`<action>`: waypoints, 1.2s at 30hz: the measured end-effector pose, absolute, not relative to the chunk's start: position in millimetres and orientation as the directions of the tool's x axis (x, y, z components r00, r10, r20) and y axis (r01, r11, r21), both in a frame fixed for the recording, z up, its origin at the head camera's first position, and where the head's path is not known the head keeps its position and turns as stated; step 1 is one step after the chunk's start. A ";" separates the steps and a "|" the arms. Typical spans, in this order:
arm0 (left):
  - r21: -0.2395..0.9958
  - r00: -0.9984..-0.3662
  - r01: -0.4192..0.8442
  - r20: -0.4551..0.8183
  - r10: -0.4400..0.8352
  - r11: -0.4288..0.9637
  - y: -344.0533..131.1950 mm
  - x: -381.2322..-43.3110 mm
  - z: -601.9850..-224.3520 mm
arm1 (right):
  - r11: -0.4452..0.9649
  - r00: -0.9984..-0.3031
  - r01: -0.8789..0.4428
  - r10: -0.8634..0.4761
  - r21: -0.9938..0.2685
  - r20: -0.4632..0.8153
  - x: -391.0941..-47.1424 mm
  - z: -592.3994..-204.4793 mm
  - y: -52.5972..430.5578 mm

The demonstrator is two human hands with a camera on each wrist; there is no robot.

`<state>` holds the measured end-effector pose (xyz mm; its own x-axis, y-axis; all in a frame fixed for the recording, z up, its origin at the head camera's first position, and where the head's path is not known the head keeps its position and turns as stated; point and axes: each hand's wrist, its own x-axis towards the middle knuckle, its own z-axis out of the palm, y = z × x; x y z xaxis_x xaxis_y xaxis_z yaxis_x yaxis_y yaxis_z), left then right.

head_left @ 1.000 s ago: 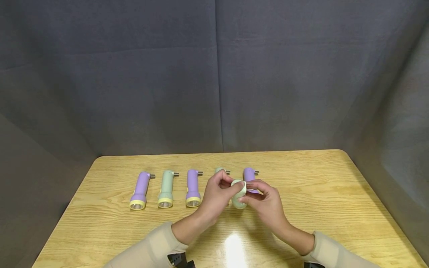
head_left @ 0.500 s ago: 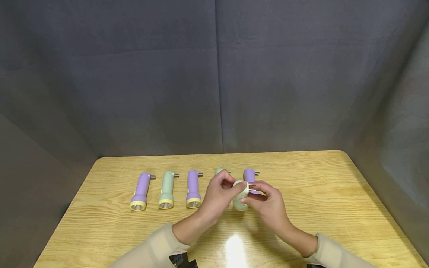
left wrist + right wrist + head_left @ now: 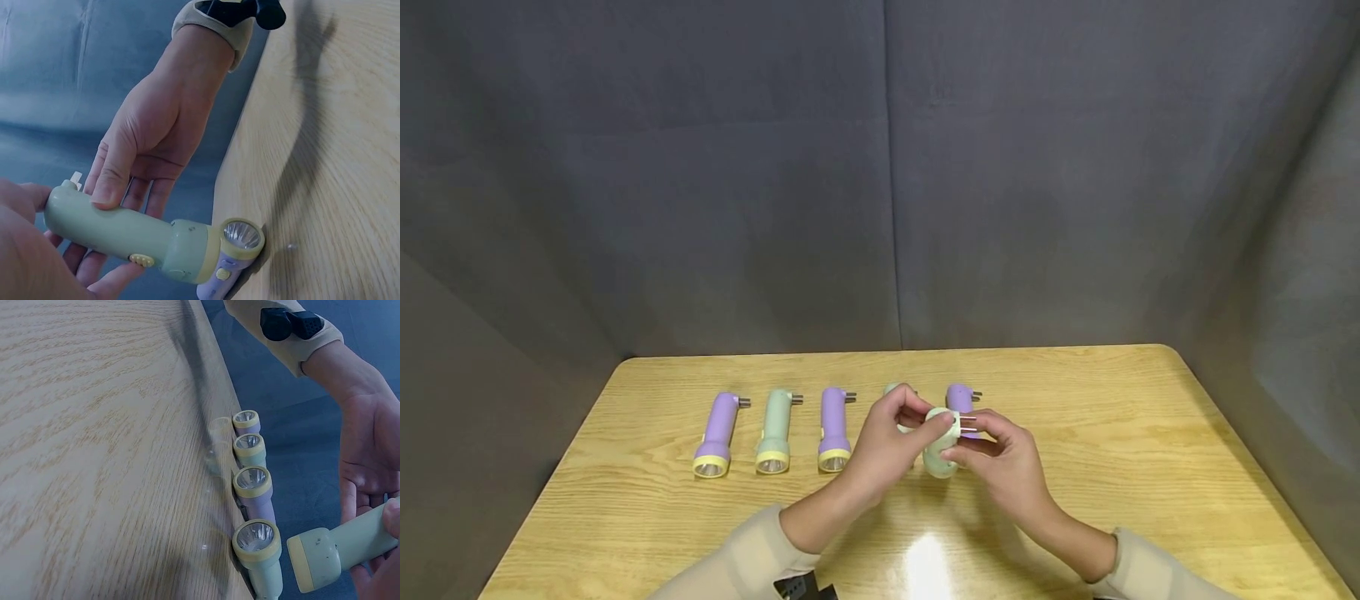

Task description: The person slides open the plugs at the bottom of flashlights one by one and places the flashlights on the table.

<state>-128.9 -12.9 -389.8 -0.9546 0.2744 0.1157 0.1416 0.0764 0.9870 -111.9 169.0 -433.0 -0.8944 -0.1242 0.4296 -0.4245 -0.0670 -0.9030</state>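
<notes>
Both hands hold a pale green flashlight (image 3: pixel 940 460) above the table, its two metal plug prongs (image 3: pixel 968 424) pointing right in the head view. My left hand (image 3: pixel 891 437) grips its tail end, the thumb on top near the prongs. My right hand (image 3: pixel 1009 460) pinches the body from the other side, fingers close behind the prongs. The left wrist view shows the flashlight's yellow slide switch (image 3: pixel 142 260) and, past its head, a purple flashlight (image 3: pixel 220 275). In the right wrist view the cream-rimmed head (image 3: pixel 312 559) points toward the table side.
On the wooden table (image 3: pixel 1075 500) a row holds a purple flashlight (image 3: pixel 720 429), a green one (image 3: pixel 775 433) and another purple one (image 3: pixel 832 429). Behind my hands lie a mostly hidden green flashlight (image 3: pixel 891 387) and a purple one (image 3: pixel 958 398). A dark cloth (image 3: pixel 880 167) surrounds the table.
The held flashlight and both hands have shifted slightly right. Both hands keep their hold on it, and the flashlights on the table stay put; the head view has tilted a little.
</notes>
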 end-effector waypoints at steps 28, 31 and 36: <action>0.955 -0.816 0.287 0.282 0.505 -0.069 -42.0 -139.7 -413.1 | -0.040 -0.910 -0.391 -0.136 -0.920 0.393 -111.8 -429.6 174.2; 0.955 -0.826 0.289 0.281 0.489 -0.061 -41.1 -139.2 -413.5 | -0.038 -0.914 -0.381 -0.133 -0.924 0.383 -111.5 -429.5 174.0; 0.958 -0.844 0.280 0.277 0.458 -0.064 -38.0 -138.4 -414.7 | -0.029 -0.916 -0.380 -0.129 -0.924 0.381 -111.2 -430.6 173.7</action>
